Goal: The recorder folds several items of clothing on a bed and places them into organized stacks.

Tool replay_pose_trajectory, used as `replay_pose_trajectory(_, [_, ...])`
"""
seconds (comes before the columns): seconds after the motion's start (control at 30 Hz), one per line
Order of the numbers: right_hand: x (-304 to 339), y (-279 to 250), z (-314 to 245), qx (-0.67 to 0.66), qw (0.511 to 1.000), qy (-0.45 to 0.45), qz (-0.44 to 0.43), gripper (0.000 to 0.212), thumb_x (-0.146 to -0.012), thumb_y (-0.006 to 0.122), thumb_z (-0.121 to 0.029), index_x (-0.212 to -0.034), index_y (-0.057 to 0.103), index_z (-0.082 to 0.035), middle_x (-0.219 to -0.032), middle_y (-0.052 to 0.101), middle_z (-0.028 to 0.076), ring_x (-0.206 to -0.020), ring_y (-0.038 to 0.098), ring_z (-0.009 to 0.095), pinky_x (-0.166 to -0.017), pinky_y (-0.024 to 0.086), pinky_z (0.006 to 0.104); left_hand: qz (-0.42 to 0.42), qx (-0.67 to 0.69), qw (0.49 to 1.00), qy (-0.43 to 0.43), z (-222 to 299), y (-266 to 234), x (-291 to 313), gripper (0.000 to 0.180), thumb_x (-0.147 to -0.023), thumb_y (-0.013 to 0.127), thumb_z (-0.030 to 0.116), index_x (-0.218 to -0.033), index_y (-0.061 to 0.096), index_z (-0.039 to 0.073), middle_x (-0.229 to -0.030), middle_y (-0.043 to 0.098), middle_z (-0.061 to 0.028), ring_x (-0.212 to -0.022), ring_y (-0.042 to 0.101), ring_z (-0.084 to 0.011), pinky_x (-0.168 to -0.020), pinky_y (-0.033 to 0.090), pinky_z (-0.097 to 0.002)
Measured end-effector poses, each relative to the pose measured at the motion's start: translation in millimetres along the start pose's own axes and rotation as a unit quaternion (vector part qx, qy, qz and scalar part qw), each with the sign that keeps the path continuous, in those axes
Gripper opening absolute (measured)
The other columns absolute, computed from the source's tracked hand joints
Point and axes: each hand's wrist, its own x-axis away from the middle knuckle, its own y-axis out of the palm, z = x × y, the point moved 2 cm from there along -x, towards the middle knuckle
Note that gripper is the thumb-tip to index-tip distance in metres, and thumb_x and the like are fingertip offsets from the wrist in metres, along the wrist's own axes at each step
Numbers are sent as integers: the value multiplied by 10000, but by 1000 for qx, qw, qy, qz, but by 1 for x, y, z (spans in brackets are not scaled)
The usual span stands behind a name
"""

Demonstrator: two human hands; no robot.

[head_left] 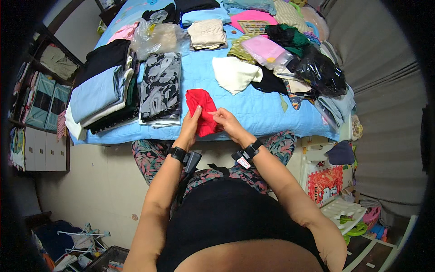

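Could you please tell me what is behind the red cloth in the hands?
The blue bedspread shows around the upper part of the red cloth. The left hand has its thumb in front; its other fingers are mostly hidden. Anything else the cloth covers cannot be seen.

White lettering on lower L part of red rect. sheet [330, 176] w/ white cartoon print. White rect. label [244, 163] on blk plastic wrist device [238, 156], R hand [229, 126] side: marks too small to read. Olive-tan rect. panel [252, 27] on bright-pink flat item [267, 17]: fine pattern, can't tell if txt.
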Motion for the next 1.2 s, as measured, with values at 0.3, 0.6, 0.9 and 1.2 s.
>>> replay_pose_trajectory(0.3, [26, -93, 8, -194, 932, -43, 303, 91, -947, 537, -107, -995, 473, -64, -988, 586, 113, -880, 614, 221, -791, 544, 399, 109, -135, 983, 65, -15, -59, -41, 362, -882, 531, -38, -1243, 556, -32, -1105, 663, -130, -914, 650, -206, -810, 526, -298])
replay_pose_trajectory(0.6, [-1, -122, 27, 53, 948, -46, 312, 374, -887, 667, -188, -1166, 546, 32, -1020, 650, 108, -893, 611, 165, -812, 479, 289, 47, -700, 590, 400, 11, 25, -6, 682, -673, 720, 7, -1307, 503, 129, -1248, 497, -174, -1122, 493, -352, -929, 428, -448])
replay_pose_trajectory(0.9, [2, -152, -13, -42, 946, -47, 318, 207, -871, 676, -134, -1008, 657, 20, -916, 692, 90, -797, 644, 177, -758, 507, 292, 194, -446, 825, 287, 24, -42, -67, 163, -866, 561, 111, -905, 694, 26, -843, 699, -163, -749, 683, -266, -686, 516, -346])
replay_pose_trajectory(1.2, [33, -165, -6, 384, 844, -120, 355, 465, -667, 789, -90, -1090, 601, -51, -996, 608, 131, -861, 612, 256, -785, 520, 347, 78, -584, 736, 334, 12, -3, -10, 256, -818, 701, 170, -1014, 623, 23, -895, 619, -132, -827, 610, -281, -784, 494, -356])
